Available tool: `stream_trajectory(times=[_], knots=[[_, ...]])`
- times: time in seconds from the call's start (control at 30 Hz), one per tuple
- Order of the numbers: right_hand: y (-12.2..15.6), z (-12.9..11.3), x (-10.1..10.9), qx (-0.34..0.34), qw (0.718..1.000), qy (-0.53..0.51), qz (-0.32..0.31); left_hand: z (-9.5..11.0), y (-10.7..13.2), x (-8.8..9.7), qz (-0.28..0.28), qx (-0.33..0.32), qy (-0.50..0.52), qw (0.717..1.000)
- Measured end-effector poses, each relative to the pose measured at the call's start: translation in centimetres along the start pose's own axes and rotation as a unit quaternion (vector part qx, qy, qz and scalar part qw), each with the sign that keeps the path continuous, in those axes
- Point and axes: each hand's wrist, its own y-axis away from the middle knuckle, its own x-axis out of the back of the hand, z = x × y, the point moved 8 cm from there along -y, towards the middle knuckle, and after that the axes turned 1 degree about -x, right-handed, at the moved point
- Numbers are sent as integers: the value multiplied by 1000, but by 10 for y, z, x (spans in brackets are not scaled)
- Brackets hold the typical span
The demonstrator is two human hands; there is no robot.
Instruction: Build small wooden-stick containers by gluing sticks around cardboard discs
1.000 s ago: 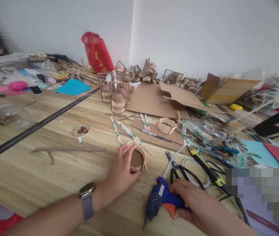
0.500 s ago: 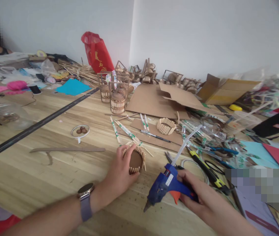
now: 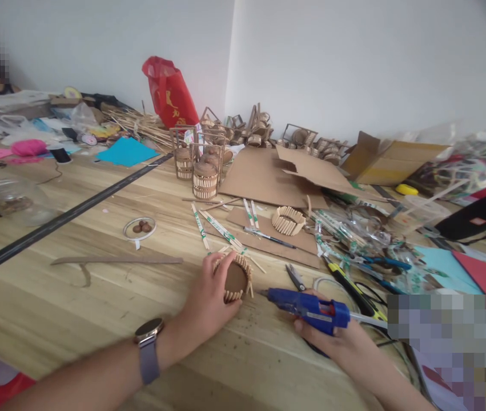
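Note:
Low on the wooden table, my left hand [image 3: 212, 299] grips a small round basket [image 3: 237, 277] with a brown cardboard base and a ring of short wooden sticks round its edge. Its fingers and thumb press on the left side of the ring, partly hiding it. To the right, my right hand [image 3: 332, 337] is wrapped round a blue hot glue gun [image 3: 306, 308]. The gun lies level, its nozzle pointing left, just short of the stick ring. A translucent glue stick [image 3: 366, 319] pokes out of its rear. Scissors [image 3: 296, 278] lie just beyond the gun.
Beyond the basket lie wrapped chopsticks [image 3: 223, 229], a pen [image 3: 270, 237] and a second stick ring [image 3: 288, 220] on cardboard. Finished lidded baskets [image 3: 205, 180] stand further back. At right are a yellow cutter [image 3: 352, 285] and pliers [image 3: 386, 263]. A person sits far left.
My right hand has swung the glue gun from nozzle-down to level, its tip now near the stick ring. My left hand and the basket have stayed in place.

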Motion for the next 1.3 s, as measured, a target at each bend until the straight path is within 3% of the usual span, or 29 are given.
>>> stream_trajectory(times=[0.1,0.27,0.53,0.87,1.3], knots=[[-2,2,-8,12,1000,23,-15,1,0,1,3,-7,4,1000],[-5,5,-12,3,998,59,26,1,0,2,11,-12,1,1000],[-4,-7,-13,-6,997,79,17,3,-1,1,7,-10,9,1000],[-7,-19,-27,37,991,122,-35,3,0,0,7,-15,9,1000],[-8,-11,-30,37,991,126,-24,3,-1,0,9,-17,7,1000]])
